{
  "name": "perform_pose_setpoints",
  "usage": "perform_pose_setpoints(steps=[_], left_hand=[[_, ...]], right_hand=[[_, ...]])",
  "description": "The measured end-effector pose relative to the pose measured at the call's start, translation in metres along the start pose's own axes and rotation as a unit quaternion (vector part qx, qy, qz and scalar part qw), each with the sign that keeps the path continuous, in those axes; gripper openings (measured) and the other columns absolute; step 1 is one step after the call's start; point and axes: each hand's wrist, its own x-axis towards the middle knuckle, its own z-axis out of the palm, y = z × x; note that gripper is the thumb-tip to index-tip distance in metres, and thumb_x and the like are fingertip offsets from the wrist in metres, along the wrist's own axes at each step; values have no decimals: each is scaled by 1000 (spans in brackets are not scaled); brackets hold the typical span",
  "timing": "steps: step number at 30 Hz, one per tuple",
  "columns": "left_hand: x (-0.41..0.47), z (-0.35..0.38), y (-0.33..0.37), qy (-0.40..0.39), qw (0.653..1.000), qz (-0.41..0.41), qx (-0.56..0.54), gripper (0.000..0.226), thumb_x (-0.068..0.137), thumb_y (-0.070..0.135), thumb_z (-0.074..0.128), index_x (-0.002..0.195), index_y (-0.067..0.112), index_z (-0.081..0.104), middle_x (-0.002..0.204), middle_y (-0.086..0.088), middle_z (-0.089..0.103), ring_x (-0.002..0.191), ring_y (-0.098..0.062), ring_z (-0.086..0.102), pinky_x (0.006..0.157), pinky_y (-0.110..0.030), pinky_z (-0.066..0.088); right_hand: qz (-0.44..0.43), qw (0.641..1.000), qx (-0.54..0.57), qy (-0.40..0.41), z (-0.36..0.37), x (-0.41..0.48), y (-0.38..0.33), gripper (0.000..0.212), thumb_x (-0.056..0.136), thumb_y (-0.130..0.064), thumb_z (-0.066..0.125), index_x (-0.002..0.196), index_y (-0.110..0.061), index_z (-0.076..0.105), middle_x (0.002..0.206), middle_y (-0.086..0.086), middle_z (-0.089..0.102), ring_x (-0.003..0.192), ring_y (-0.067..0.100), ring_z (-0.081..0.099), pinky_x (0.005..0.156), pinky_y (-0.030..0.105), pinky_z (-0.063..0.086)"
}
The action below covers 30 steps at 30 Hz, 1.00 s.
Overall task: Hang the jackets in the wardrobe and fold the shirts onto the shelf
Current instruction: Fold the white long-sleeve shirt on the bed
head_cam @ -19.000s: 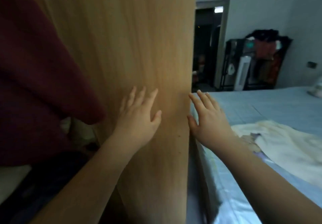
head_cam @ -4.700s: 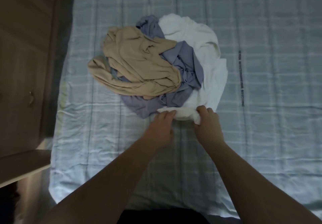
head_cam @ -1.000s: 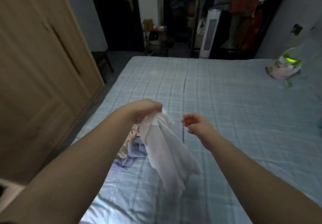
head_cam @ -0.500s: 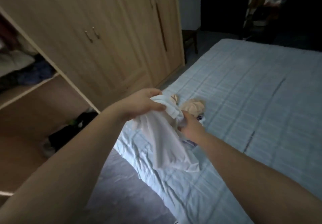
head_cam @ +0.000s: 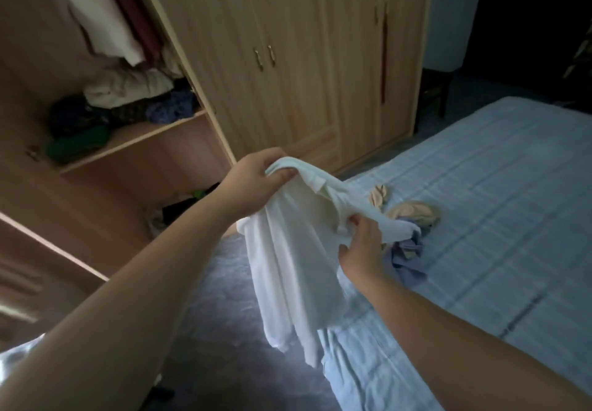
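A white shirt (head_cam: 288,263) hangs in the air over the bed's near edge. My left hand (head_cam: 256,183) grips its top at one end, and my right hand (head_cam: 362,247) pinches the cloth lower down to the right. Behind my right hand a tan garment (head_cam: 413,213) and a lilac-blue shirt (head_cam: 407,255) lie crumpled on the bed (head_cam: 496,212). The open wardrobe section at the left shows a shelf (head_cam: 137,141) piled with rumpled clothes (head_cam: 128,90), and hanging garments (head_cam: 109,10) above it.
Shut wooden wardrobe doors (head_cam: 288,58) with small handles stand behind my hands. A strip of grey floor (head_cam: 224,330) runs between the wardrobe and the bed. Dark clothing (head_cam: 182,205) lies at the wardrobe's bottom. A dark doorway and a stool are at the far right.
My view has swung left toward the open wardrobe. My right hand, free a second ago, now holds the white shirt beside my left, and the shirt is spread wider between them.
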Motion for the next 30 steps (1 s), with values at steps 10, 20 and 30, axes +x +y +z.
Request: perform_pose_setpoints(steps=[10, 20, 30], left_hand=[[-36, -48, -45, 46, 998, 8, -30, 23, 101, 37, 50, 78, 35, 54, 76, 16, 58, 75, 3, 55, 63, -13, 35], [-51, -71, -70, 67, 992, 96, 40, 20, 100, 47, 45, 113, 34, 53, 101, 0, 68, 95, -27, 61, 80, -39, 49], [-46, -60, -10, 121, 966, 229, 16, 29, 101, 51, 38, 112, 40, 63, 108, 9, 67, 98, -24, 62, 74, -34, 43]], right_hand=[[40, 994, 60, 81, -16, -1, -33, 15, 97, -13, 43, 105, -17, 55, 88, 9, 62, 83, 30, 58, 68, 35, 41], [25, 964, 41, 262, -133, -48, -76, 13, 103, -22, 44, 108, -17, 55, 90, 5, 59, 82, 23, 52, 68, 31, 32], [0, 915, -40, 402, -240, -150, -111, 8, 100, -21, 47, 96, -23, 54, 72, -6, 52, 63, 6, 45, 61, 28, 36]])
